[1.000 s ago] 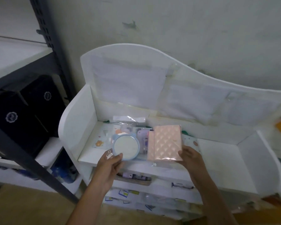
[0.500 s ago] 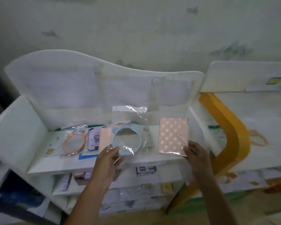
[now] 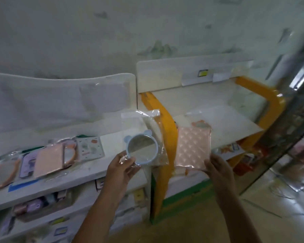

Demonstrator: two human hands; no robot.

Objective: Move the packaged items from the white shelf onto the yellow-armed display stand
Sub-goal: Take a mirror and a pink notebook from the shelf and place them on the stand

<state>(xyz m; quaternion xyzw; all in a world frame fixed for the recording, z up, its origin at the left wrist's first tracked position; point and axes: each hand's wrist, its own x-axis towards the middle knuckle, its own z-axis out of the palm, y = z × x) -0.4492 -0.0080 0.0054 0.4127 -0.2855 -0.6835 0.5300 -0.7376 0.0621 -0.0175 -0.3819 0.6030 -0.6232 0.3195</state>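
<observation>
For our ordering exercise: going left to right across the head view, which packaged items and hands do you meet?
Packaged items on the white shelf → left hand → blue round mirror in its clear bag → pink quilted package → right hand.

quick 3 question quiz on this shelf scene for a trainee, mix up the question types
1. True or false: the left hand holds a bagged round blue mirror.
2. Multiple choice: the right hand holds a) a pink quilted packet b) a green bottle c) nothing.
3. Fill in: the pink packet is held over the stand with the ___ arms, while other packets lie on the white shelf.

Key: 1 true; 2 a; 3 yellow.
</observation>
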